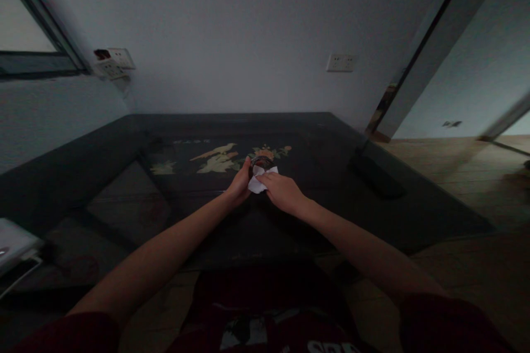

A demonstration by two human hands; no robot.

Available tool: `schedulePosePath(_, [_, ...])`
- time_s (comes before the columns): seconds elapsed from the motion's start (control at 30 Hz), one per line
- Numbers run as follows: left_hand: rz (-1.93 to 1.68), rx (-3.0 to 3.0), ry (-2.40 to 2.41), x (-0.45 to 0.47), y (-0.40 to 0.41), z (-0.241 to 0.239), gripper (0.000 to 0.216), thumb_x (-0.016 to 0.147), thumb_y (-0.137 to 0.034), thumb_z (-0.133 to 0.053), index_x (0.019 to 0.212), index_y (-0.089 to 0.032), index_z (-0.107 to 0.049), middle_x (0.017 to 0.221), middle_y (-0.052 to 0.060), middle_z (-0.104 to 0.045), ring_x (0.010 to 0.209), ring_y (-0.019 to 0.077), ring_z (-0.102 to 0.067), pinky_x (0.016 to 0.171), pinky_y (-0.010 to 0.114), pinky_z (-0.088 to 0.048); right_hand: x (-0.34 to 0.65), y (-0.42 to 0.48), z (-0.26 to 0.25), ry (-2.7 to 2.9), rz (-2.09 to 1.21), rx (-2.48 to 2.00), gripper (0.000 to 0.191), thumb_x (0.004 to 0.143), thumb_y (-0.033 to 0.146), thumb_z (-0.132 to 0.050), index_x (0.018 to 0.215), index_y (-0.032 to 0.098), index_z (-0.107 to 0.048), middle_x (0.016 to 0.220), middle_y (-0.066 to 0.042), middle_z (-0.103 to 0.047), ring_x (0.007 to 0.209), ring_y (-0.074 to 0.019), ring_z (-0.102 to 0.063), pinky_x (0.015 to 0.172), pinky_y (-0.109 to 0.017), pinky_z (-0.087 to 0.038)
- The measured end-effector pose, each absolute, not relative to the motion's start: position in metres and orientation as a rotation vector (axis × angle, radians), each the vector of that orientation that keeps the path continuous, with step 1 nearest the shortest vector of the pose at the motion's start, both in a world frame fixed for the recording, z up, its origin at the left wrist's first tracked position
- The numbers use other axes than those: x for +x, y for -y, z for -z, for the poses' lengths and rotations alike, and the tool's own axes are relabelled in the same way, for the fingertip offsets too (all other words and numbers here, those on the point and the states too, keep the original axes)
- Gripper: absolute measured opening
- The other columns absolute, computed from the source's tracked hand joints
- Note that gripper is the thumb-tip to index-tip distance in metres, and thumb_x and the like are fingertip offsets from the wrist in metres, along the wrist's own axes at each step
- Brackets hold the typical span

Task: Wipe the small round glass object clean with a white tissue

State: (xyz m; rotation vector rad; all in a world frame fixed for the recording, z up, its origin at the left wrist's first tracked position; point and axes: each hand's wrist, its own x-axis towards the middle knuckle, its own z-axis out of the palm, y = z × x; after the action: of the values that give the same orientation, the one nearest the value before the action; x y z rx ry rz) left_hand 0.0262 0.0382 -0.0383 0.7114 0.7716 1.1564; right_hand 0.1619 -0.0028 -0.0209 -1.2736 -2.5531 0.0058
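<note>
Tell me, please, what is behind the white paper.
A dark round object shows behind the white paper, its upper rim visible beside the left hand; whatever the paper covers cannot be seen.

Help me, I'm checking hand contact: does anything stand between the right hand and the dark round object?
Yes: a crumpled white sheet, held in the right hand, covers the near part of the dark round object. Nothing visible separates the left hand from the object's left side.

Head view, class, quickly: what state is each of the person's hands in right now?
Left hand: closed, holding a small dark round object by its side.
Right hand: closed on a white tissue-like sheet, at the object's near side.
</note>
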Motion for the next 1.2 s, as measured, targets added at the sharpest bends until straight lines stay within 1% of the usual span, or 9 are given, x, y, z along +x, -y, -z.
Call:
schedulePosePath(0.1, [-1.114,0.696,-0.721,0.026,-0.041,0.040,0.047,0.099,-0.043,-0.030,0.113,-0.013,-0.064,0.093,0.011,-0.072,0.080,0.0184,-0.069,0.068,0.026,-0.054,0.163,0.004,0.018,2.603,0.317,-1.251,0.033,0.093,0.010,-0.039,0.114,0.011,-0.064,0.120,-0.017,-0.065,0.124,-0.0270,-0.052,0.109,-0.051,-0.032])
schedulePosePath(0.2, [-1.125,0.679,-0.710,0.025,-0.042,0.042,0.045,0.098,-0.045,-0.034,0.114,-0.014,-0.063,0.095,0.012,-0.072,0.080,0.0189,-0.068,0.068,0.027,-0.054,0.162,0.003,0.022,2.572,0.453,-1.257,0.032,0.094,0.010,-0.038,0.114,0.011,-0.063,0.126,-0.018,-0.062,0.131,-0.0270,-0.045,0.114,-0.057,-0.020])
schedulePosePath(0.33, [-1.120,0.684,-0.729,0.026,-0.040,0.039,0.046,0.098,-0.043,-0.032,0.113,-0.014,-0.064,0.094,0.012,-0.072,0.082,0.0191,-0.068,0.068,0.026,-0.053,0.159,0.004,0.026,2.557,0.436,-1.319,0.033,0.093,0.009,-0.038,0.117,0.010,-0.061,0.131,-0.018,-0.058,0.132,-0.0275,-0.043,0.110,-0.053,-0.029])
schedulePosePath(0.47, [-1.116,0.740,-0.742,0.027,-0.037,0.037,0.048,0.099,-0.041,-0.030,0.109,-0.011,-0.066,0.093,0.012,-0.073,0.081,0.0188,-0.069,0.069,0.025,-0.053,0.156,0.007,0.024,2.565,0.218,-1.336,0.034,0.090,0.008,-0.039,0.118,0.008,-0.060,0.123,-0.019,-0.062,0.119,-0.0283,-0.053,0.098,-0.044,-0.043])
schedulePosePath(0.7, [-1.146,0.735,-0.769,0.025,-0.032,0.033,0.049,0.098,-0.044,-0.032,0.109,-0.010,-0.066,0.088,0.012,-0.073,0.079,0.0181,-0.070,0.077,0.027,-0.053,0.155,-0.005,0.040,2.271,-0.510,-1.121,0.056,0.078,0.003,-0.045,0.133,0.009,-0.050,0.132,-0.017,-0.058,0.120,-0.0227,-0.055,0.104,-0.037,-0.041])
schedulePosePath(0.8, [-1.146,0.718,-0.776,0.024,-0.032,0.033,0.049,0.098,-0.045,-0.033,0.108,-0.009,-0.065,0.086,0.012,-0.073,0.077,0.0186,-0.070,0.079,0.029,-0.053,0.154,-0.009,0.044,2.204,-0.624,-1.071,0.057,0.080,0.005,-0.046,0.137,0.006,-0.046,0.134,-0.018,-0.056,0.120,-0.0222,-0.056,0.102,-0.036,-0.043])
schedulePosePath(0.93, [-1.153,0.707,-0.753,0.024,-0.037,0.039,0.048,0.097,-0.045,-0.035,0.108,-0.009,-0.065,0.085,0.011,-0.073,0.078,0.0186,-0.070,0.078,0.028,-0.054,0.158,-0.006,0.037,2.348,-0.432,-1.148,0.055,0.081,0.003,-0.046,0.136,0.007,-0.047,0.136,-0.017,-0.055,0.124,-0.0221,-0.053,0.105,-0.035,-0.040])
schedulePosePath(1.07, [-1.159,0.688,-0.706,0.026,-0.045,0.044,0.046,0.097,-0.044,-0.038,0.107,-0.010,-0.066,0.087,0.011,-0.073,0.077,0.0177,-0.069,0.071,0.025,-0.053,0.164,-0.001,0.025,2.561,-0.008,-1.251,0.042,0.089,0.007,-0.041,0.129,0.012,-0.055,0.125,-0.014,-0.062,0.120,-0.0235,-0.055,0.099,-0.039,-0.045])
schedulePosePath(1.2, [-1.134,0.670,-0.680,0.025,-0.046,0.045,0.045,0.098,-0.043,-0.035,0.107,-0.011,-0.066,0.089,0.011,-0.072,0.076,0.0171,-0.068,0.064,0.023,-0.052,0.164,0.001,0.022,2.619,0.408,-1.274,0.034,0.094,0.010,-0.036,0.117,0.010,-0.062,0.124,-0.016,-0.063,0.127,-0.0272,-0.048,0.109,-0.052,-0.032])
